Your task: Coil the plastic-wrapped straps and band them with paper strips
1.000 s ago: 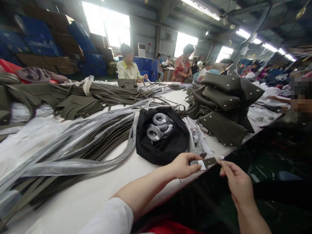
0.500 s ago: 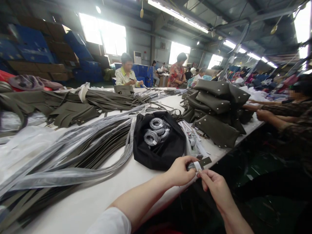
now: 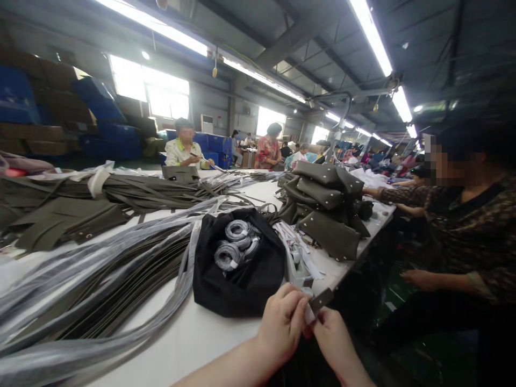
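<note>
At the table's front edge my left hand (image 3: pixel 282 321) is closed around a plastic-wrapped coiled strap, mostly hidden by the fingers. The strap's dark olive end (image 3: pixel 322 301) sticks out to the right and shows a small hole or stud. Around the coil runs a white band (image 3: pixel 310 315), and my right hand (image 3: pixel 335 337) pinches at it from below, its fingertips partly hidden. Just beyond my hands lies a black fabric bag (image 3: pixel 258 293), folded open, holding several coiled straps (image 3: pixel 228 256) in clear plastic with white bands.
Long olive straps (image 3: pixel 141 279) in clear plastic cover the left of the white table (image 3: pixel 161 322). Olive pouches with studs (image 3: pixel 330 231) are piled at the right, beside white strips (image 3: pixel 298 247). A co-worker (image 3: pixel 455 231) sits close on the right; another person (image 3: pixel 183 150) works across the table.
My view has turned to the right and tilted up. My left fingers have curled over the white band, and both hands are closer together around the coiled strap.
</note>
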Demonstrator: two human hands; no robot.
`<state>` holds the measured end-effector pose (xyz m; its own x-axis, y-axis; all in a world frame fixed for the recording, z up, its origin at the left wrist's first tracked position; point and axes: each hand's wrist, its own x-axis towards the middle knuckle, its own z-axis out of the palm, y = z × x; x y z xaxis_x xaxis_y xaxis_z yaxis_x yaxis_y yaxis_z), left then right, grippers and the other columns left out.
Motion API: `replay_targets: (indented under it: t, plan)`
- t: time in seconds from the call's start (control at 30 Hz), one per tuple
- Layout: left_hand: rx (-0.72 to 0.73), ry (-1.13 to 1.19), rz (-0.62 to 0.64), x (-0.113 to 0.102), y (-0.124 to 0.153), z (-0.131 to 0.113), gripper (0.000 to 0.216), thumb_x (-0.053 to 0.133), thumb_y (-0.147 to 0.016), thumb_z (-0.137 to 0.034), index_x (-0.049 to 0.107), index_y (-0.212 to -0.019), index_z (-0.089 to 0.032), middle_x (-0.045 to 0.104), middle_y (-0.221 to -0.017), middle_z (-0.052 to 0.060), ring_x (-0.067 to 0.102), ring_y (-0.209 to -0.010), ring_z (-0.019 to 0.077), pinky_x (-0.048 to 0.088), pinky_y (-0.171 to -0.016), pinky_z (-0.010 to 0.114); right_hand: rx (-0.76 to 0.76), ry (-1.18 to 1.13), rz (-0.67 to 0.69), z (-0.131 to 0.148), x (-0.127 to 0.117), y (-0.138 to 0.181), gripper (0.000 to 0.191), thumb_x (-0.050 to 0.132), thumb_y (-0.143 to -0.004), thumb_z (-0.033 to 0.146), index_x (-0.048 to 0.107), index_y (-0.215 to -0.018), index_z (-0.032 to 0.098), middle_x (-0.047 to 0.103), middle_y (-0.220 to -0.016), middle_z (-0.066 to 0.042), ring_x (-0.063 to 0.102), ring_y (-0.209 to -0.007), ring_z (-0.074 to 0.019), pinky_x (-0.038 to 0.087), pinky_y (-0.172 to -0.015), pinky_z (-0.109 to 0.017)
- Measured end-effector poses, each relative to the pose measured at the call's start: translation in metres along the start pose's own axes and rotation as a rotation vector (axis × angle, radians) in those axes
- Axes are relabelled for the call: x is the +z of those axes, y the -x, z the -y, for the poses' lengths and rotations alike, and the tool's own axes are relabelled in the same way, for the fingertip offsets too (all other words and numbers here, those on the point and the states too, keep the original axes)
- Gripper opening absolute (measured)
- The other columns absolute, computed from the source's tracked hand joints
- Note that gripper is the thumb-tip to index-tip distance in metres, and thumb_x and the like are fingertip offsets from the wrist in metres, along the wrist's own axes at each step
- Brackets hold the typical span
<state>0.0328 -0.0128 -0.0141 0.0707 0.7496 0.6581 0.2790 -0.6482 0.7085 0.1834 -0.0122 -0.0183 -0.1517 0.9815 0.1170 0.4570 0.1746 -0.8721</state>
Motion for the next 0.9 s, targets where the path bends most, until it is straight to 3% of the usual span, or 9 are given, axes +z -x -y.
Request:
replay_targets:
  t: [0.07, 0.13, 0.2, 0.27, 0.43, 0.53, 0.6, 0.67, 0.9]
  plan:
    - [-0.088, 0.013, -0.013, -0.006, -0.005, 0.002, 0.04, 0.034, -0.102, -0.035, 0.068, -0.091, -0.017, 0.066, -0.085, 0.008, 0.062, -0.08, 0.0166, 0.047, -0.073, 0.027, -0.044, 0.046, 0.006, 0.007, -0.005, 0.009, 0.045, 0.055, -0.088, 0.049, 0.056, -0.053, 0.02, 0.058, -0.051, -0.003, 0.052, -0.05, -0.017, 0.04, -0.051, -0.029]
    - [-0.211, 0.027, 0.004, -0.012, -0.012, 0.005, 0.039, 0.031, -0.103, -0.038, 0.064, -0.099, -0.017, 0.067, -0.086, 0.007, 0.063, -0.081, 0.0172, 0.047, -0.078, 0.029, -0.223, 0.13, -0.063, 0.016, -0.013, 0.021, 0.033, 0.056, -0.089, 0.038, 0.064, -0.064, 0.02, 0.063, -0.062, -0.004, 0.058, -0.061, -0.0192, 0.046, -0.061, -0.031]
    - [-0.325, 0.094, 0.094, -0.015, -0.015, 0.006, 0.04, 0.028, -0.103, -0.04, 0.06, -0.11, -0.017, 0.069, -0.088, 0.006, 0.063, -0.082, 0.0178, 0.047, -0.08, 0.031, -0.468, 0.276, -0.153, 0.024, -0.02, 0.03, 0.014, 0.058, -0.089, 0.028, 0.071, -0.091, 0.022, 0.071, -0.089, -0.007, 0.065, -0.086, -0.0234, 0.051, -0.08, -0.035]
    - [-0.389, 0.198, 0.206, -0.014, -0.015, 0.006, 0.044, 0.027, -0.102, -0.044, 0.059, -0.113, -0.016, 0.07, -0.089, 0.006, 0.063, -0.082, 0.0179, 0.049, -0.08, 0.031, -0.614, 0.428, -0.141, 0.028, -0.023, 0.034, 0.029, 0.06, -0.086, 0.021, 0.065, -0.115, 0.024, 0.069, -0.113, -0.009, 0.063, -0.107, -0.0261, 0.049, -0.095, -0.041]
    - [-0.369, 0.266, 0.334, 0.0, -0.008, 0.008, 0.05, 0.029, -0.099, -0.049, 0.065, -0.103, -0.014, 0.069, -0.096, 0.009, 0.062, -0.095, 0.0194, 0.047, -0.09, 0.031, -0.507, 0.499, -0.018, 0.013, -0.019, 0.025, 0.026, 0.062, -0.087, 0.029, 0.062, -0.113, 0.022, 0.072, -0.108, -0.008, 0.067, -0.101, -0.027, 0.055, -0.088, -0.042]
    - [-0.552, 0.339, 0.363, 0.01, -0.005, 0.013, 0.049, 0.039, -0.094, -0.058, 0.064, -0.091, -0.015, 0.065, -0.075, 0.004, 0.062, -0.07, 0.0168, 0.05, -0.069, 0.028, -0.433, 0.424, -0.083, 0.006, -0.02, 0.022, 0.026, 0.061, -0.089, 0.037, 0.062, -0.11, 0.022, 0.073, -0.105, -0.008, 0.07, -0.097, -0.0252, 0.056, -0.085, -0.037]
    - [-0.729, 0.492, 0.322, 0.014, -0.005, 0.014, 0.05, 0.047, -0.088, -0.064, 0.06, -0.086, -0.016, 0.053, -0.056, -0.002, 0.049, -0.046, 0.012, 0.041, -0.049, 0.025, -0.385, 0.388, -0.098, 0.005, -0.022, 0.022, 0.026, 0.062, -0.088, 0.04, 0.063, -0.107, 0.022, 0.074, -0.102, -0.007, 0.071, -0.093, -0.0243, 0.056, -0.082, -0.034]
    - [-0.825, 0.646, 0.259, 0.016, -0.005, 0.011, 0.052, 0.053, -0.082, -0.068, 0.056, -0.083, -0.017, 0.045, -0.049, -0.006, 0.036, -0.037, 0.008, 0.032, -0.042, 0.022, -0.335, 0.363, -0.104, 0.007, -0.022, 0.023, 0.027, 0.063, -0.087, 0.043, 0.063, -0.104, 0.023, 0.075, -0.098, -0.007, 0.071, -0.088, -0.0235, 0.057, -0.077, -0.032]
    - [-0.871, 0.898, 0.09, 0.003, -0.012, -0.004, 0.053, 0.073, -0.067, -0.064, 0.056, -0.081, -0.015, 0.045, -0.045, -0.008, 0.03, -0.034, 0.0042, 0.022, -0.038, 0.02, -0.276, 0.298, -0.173, 0.011, -0.015, 0.028, 0.028, 0.064, -0.086, 0.047, 0.062, -0.099, 0.023, 0.075, -0.09, -0.006, 0.071, -0.08, -0.0218, 0.056, -0.071, -0.029]
